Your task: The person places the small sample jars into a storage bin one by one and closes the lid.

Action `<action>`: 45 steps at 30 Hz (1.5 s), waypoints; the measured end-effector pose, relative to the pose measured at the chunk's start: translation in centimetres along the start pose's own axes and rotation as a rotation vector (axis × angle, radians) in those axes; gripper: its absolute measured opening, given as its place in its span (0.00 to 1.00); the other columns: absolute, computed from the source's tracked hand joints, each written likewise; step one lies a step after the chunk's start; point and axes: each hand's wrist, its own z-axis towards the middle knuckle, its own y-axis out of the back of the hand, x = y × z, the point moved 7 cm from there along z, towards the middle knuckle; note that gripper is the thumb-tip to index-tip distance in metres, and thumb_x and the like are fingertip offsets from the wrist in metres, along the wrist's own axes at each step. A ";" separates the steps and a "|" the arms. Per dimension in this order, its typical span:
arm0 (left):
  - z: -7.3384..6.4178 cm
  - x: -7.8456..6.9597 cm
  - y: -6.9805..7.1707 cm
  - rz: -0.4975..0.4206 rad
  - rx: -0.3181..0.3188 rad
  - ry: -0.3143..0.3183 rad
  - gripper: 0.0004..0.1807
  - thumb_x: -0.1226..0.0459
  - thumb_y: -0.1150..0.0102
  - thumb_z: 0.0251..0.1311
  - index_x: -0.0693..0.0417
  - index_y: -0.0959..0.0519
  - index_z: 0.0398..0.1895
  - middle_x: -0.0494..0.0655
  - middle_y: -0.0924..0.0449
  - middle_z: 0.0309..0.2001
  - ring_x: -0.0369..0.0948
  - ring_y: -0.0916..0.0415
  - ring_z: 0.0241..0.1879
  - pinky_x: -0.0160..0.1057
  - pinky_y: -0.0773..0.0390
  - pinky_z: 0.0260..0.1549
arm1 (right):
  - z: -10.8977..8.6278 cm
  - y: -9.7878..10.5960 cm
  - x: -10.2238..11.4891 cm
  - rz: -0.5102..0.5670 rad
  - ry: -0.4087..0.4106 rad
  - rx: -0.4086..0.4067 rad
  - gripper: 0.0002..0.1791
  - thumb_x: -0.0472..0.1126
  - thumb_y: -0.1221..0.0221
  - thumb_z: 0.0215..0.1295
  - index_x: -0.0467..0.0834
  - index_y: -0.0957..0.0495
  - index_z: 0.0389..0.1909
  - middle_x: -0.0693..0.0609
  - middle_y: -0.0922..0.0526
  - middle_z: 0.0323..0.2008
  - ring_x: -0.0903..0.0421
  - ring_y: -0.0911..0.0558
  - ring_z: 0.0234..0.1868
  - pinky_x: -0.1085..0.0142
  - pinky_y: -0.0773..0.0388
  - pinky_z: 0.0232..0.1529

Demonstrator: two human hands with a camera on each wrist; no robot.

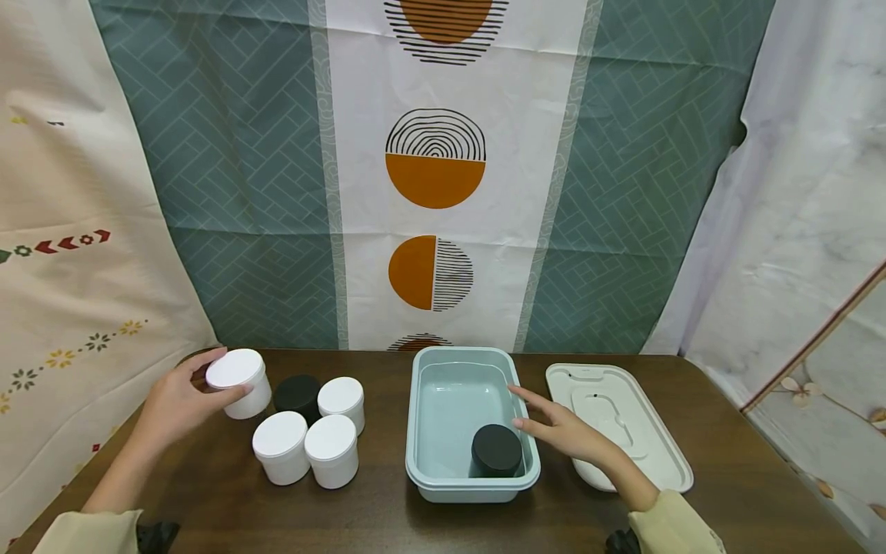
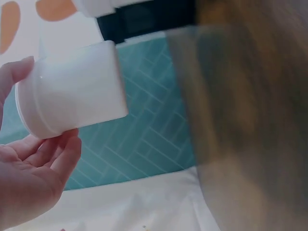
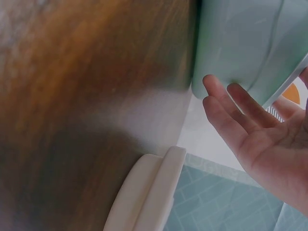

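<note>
My left hand (image 1: 178, 404) grips a white lidded jar (image 1: 242, 385) between thumb and fingers, at the left of the table. The left wrist view shows that jar (image 2: 79, 89) raised off the wood. Just right of it stand a black jar (image 1: 298, 395) and three white jars: one behind (image 1: 341, 400) and two in front (image 1: 280, 446), (image 1: 332, 450). A pale blue plastic bin (image 1: 443, 400) holds another black jar (image 1: 496, 451) in its near right corner. At the bin's right rim is my right hand (image 1: 564, 431), fingers extended and loosely spread; whether they touch the bin I cannot tell.
A white bin lid (image 1: 616, 415) lies on the dark wooden table (image 1: 388, 523), right of the bin and under the right forearm. Patterned cloth (image 1: 436, 192) hangs behind the table's back edge, with more cloth at both sides.
</note>
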 end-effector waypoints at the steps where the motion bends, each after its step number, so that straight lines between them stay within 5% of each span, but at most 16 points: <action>1: 0.0 -0.3 0.1 -0.012 -0.007 -0.001 0.41 0.53 0.31 0.44 0.70 0.33 0.58 0.70 0.29 0.50 0.54 0.28 0.43 0.22 0.33 0.26 | 0.0 0.0 0.0 -0.001 0.000 0.001 0.32 0.47 0.48 0.66 0.44 0.45 0.68 0.37 0.43 0.66 0.36 0.43 0.64 0.39 0.41 0.56; 9: -0.3 -4.3 0.6 -0.118 -0.086 -0.053 0.39 0.56 0.29 0.43 0.65 0.32 0.58 0.65 0.28 0.50 0.14 0.40 0.33 0.16 0.34 0.27 | 0.0 0.0 0.0 -0.006 0.017 0.006 0.32 0.46 0.49 0.66 0.42 0.46 0.68 0.36 0.43 0.66 0.36 0.41 0.63 0.39 0.40 0.55; 18: -0.8 -9.9 -0.8 -0.180 -0.106 -0.207 0.36 0.60 0.27 0.40 0.64 0.30 0.55 0.59 0.25 0.47 0.30 0.31 0.35 0.17 0.32 0.30 | 0.1 0.1 -0.2 0.009 -0.010 -0.006 0.33 0.48 0.48 0.66 0.43 0.46 0.68 0.38 0.43 0.66 0.37 0.42 0.65 0.39 0.42 0.56; 27: -1.5 -14.3 -3.7 -0.276 -0.014 -0.312 0.34 0.62 0.27 0.39 0.61 0.27 0.54 0.53 0.23 0.46 0.41 0.25 0.36 0.27 0.25 0.33 | 0.2 0.0 0.0 0.012 -0.006 0.003 0.33 0.47 0.48 0.66 0.42 0.46 0.68 0.37 0.44 0.66 0.36 0.42 0.64 0.40 0.39 0.56; 45: -3.3 -19.3 -9.8 -0.379 0.165 -0.404 0.36 0.62 0.26 0.36 0.58 0.27 0.55 0.47 0.23 0.50 0.40 0.25 0.43 0.38 0.22 0.39 | 0.1 0.1 -0.1 0.023 -0.017 0.000 0.33 0.48 0.49 0.66 0.43 0.47 0.69 0.39 0.45 0.67 0.37 0.44 0.65 0.39 0.42 0.57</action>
